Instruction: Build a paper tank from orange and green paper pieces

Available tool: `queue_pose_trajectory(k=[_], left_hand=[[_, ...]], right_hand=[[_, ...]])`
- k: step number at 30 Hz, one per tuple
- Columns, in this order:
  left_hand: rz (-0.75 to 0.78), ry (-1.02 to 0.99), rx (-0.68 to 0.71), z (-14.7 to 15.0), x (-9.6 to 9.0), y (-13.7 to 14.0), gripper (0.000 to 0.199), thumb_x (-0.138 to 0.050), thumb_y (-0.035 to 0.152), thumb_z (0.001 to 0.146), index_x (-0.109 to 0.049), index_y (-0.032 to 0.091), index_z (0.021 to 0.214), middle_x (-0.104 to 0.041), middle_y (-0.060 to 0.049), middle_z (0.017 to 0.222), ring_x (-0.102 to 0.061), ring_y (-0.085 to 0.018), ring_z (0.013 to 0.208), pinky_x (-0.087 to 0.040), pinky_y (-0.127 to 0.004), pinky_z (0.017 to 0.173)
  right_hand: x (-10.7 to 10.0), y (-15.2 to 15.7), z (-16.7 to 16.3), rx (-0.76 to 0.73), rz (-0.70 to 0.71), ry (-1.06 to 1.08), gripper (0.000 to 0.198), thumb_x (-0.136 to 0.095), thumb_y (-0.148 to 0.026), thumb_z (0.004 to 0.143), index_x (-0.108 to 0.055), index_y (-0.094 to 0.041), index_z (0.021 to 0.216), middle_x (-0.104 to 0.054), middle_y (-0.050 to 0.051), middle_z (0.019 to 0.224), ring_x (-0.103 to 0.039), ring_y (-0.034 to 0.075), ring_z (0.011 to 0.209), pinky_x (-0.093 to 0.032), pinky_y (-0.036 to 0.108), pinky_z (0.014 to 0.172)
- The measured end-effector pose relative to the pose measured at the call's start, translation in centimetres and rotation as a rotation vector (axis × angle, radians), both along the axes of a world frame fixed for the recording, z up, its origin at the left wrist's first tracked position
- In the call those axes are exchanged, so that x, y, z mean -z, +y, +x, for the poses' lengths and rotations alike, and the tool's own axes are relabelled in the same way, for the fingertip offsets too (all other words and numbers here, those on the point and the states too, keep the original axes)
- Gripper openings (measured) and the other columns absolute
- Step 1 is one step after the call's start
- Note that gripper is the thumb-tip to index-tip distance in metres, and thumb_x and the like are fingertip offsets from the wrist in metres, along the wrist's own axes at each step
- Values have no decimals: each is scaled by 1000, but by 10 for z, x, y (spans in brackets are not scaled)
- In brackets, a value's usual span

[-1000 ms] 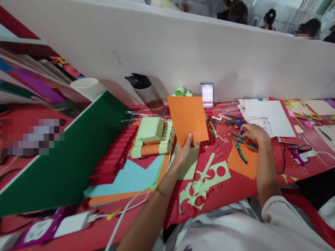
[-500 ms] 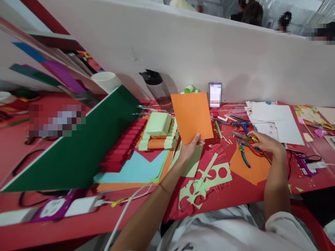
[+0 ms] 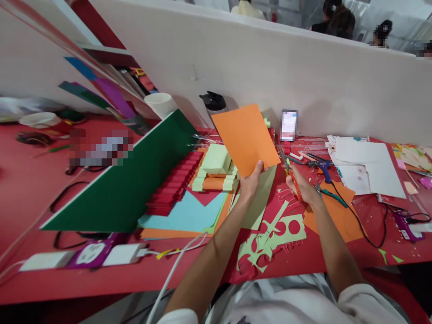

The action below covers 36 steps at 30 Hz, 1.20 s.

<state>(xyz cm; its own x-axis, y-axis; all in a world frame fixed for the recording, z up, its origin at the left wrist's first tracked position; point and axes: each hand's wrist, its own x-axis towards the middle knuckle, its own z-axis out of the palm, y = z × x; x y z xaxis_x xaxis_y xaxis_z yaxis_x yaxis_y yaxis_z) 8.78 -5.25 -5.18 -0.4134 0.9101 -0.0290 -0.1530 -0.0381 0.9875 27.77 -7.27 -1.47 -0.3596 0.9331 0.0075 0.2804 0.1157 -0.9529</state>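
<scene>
My left hand (image 3: 251, 182) grips the lower edge of an orange paper sheet (image 3: 246, 139), thumb in front, holding it up and tilted above the table. In my right hand (image 3: 300, 183) is a pair of scissors (image 3: 294, 181) with orange-red handles; the blades point up and lie just right of the sheet's lower right corner, apart from it. Under the hands lie pale green paper with round holes cut out (image 3: 292, 227) and a plain pale green sheet (image 3: 258, 207). Teal-handled pliers (image 3: 332, 196) rest on more orange paper (image 3: 332, 220) beside my right wrist.
A green board (image 3: 135, 180) leans at the left by red pleated paper (image 3: 172, 184) and a pale green paper block (image 3: 216, 159). Behind stand a black-lidded bottle (image 3: 214, 102) and a phone (image 3: 289, 126). A blue glue gun (image 3: 324, 168) and white sheets (image 3: 371, 166) lie right.
My right hand has lifted the scissors from beside the pliers and brought them left, close to the orange sheet. The sheet has tilted in my left hand. The view has shifted left.
</scene>
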Motion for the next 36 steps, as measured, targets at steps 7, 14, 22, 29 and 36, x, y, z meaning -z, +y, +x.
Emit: queue_pose_trajectory(k=[7, 14, 22, 29, 36], left_hand=[[-101, 185, -87, -8, -1, -6, 45, -59, 55, 93, -76, 16, 109, -81, -13, 105, -73, -33, 116, -54, -44, 107], [-157, 208, -39, -6, 2, -8, 43, -59, 56, 93, -80, 20, 99, -79, -12, 117, -67, -33, 127, -46, -47, 117], [-173, 273, 49, -4, 10, -14, 43, -60, 61, 91, -80, 23, 91, -79, -11, 116, -64, -34, 129, -41, -50, 119], [-183, 324, 90, -6, 6, -16, 41, -57, 58, 93, -78, 24, 88, -74, -9, 130, -57, -35, 138, -38, -49, 121], [-283, 403, 111, -2, -1, -22, 52, -45, 66, 94, -74, 25, 79, -77, -7, 121, -62, -31, 130, -39, -39, 119]], right_hand=[[1, -11, 3, -69, -45, -82, 54, -68, -54, 92, -59, -24, 136, -67, 5, 94, -67, 25, 90, -55, 35, 79], [4, -19, -2, -157, -104, -111, 44, -68, -50, 92, -63, -27, 130, -68, 2, 87, -66, 20, 78, -53, 30, 71], [12, -20, -9, -132, -176, -63, 44, -60, -51, 98, -59, -27, 136, -64, -1, 78, -57, 14, 57, -45, 25, 53], [8, -22, -11, -128, -176, -60, 44, -59, -53, 99, -59, -26, 133, -62, -2, 76, -54, 13, 56, -45, 24, 53], [4, -24, -17, -127, -167, -43, 47, -60, -57, 98, -59, -22, 130, -59, -1, 79, -62, 16, 71, -47, 23, 59]])
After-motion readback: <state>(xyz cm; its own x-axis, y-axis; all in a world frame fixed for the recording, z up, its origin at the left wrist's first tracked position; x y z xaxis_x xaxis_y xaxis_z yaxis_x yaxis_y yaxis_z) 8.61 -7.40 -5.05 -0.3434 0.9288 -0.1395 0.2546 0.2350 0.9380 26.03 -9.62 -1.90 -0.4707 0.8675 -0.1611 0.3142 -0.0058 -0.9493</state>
